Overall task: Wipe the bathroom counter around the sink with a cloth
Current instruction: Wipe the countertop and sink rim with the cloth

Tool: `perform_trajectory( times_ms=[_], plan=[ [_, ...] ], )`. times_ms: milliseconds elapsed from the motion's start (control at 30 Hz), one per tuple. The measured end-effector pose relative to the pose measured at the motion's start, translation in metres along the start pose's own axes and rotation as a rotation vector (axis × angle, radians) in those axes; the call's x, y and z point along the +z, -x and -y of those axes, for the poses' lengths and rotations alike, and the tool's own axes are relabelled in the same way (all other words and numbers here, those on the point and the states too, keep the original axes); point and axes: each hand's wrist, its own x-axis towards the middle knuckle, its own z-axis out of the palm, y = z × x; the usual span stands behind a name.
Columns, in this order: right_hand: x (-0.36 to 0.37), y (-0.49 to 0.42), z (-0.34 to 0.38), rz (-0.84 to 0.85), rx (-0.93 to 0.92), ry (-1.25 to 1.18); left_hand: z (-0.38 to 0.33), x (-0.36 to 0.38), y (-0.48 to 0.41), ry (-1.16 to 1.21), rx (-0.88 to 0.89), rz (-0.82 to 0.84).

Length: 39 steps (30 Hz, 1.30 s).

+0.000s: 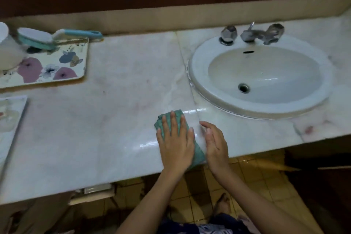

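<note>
Left hand (175, 143) pressed flat, fingers straight, on green cloth (168, 122) at counter (114, 100) front edge, left of sink (199, 70); right hand (215, 143) relaxed, empty, just beside cloth.

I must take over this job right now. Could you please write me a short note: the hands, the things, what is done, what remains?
Left hand: flat on the green cloth, pressing it onto the counter near the front edge, left of the sink.
Right hand: open beside the cloth, holding nothing.
Done: the counter next to the cloth shines, so it is probably wiped.
Left: the rest of the counter around the sink, and the duller stretch toward the tray with the brush.
</note>
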Motion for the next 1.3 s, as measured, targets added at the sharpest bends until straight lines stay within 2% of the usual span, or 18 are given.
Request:
perform_trajectory(
  times_ms=[100,200,267,333,367,467,533,600,700,767,833,967,1100,1200,1300],
  plan=[
    [-0.056,-0.005,-0.028,-0.002,-0.011,0.051,-0.054,0.024,0.001,0.102,-0.001,0.042],
    [-0.090,-0.011,-0.056,0.159,-0.102,0.350,-0.095,0.035,-0.004,0.223,0.015,0.141],
    [-0.110,-0.015,-0.070,0.243,-0.176,0.537,-0.118,0.036,-0.005,0.488,-0.043,0.179],
    [-0.115,-0.018,-0.070,0.252,-0.227,0.663,-0.123,0.028,-0.005,0.817,-0.179,0.114],
    [-0.114,-0.019,-0.065,0.252,-0.253,0.703,-0.118,0.025,-0.002,0.832,-0.212,0.050],
    [-0.098,-0.023,-0.058,0.336,-0.364,0.760,-0.087,0.019,0.008,0.423,-0.133,-0.114],
    [-0.091,-0.028,-0.062,0.384,-0.411,0.786,-0.067,0.021,0.010,0.204,-0.088,-0.146],
    [-0.100,-0.030,-0.072,0.404,-0.438,0.827,-0.060,0.030,0.012,0.095,-0.088,-0.144],
    [-0.148,-0.031,-0.099,0.408,-0.448,0.885,-0.070,0.037,0.013,0.061,-0.136,-0.177],
    [-0.199,-0.028,-0.122,0.370,-0.397,0.960,-0.085,0.039,0.010,0.137,-0.183,-0.193],
    [-0.257,-0.029,-0.144,0.344,-0.289,1.057,-0.107,0.040,0.003,0.267,-0.141,-0.226],
    [-0.353,-0.049,-0.171,0.263,0.009,1.137,-0.179,0.053,-0.013,0.386,0.177,-0.234],
    [-0.400,-0.097,-0.192,0.071,0.198,1.059,-0.257,0.079,-0.037,0.391,0.386,-0.096],
    [-0.422,-0.150,-0.204,-0.037,0.307,0.991,-0.308,0.100,-0.058,0.367,0.426,-0.026],
    [-0.435,-0.206,-0.213,-0.060,0.341,0.929,-0.357,0.122,-0.081,0.353,0.426,-0.045]
  ],
)
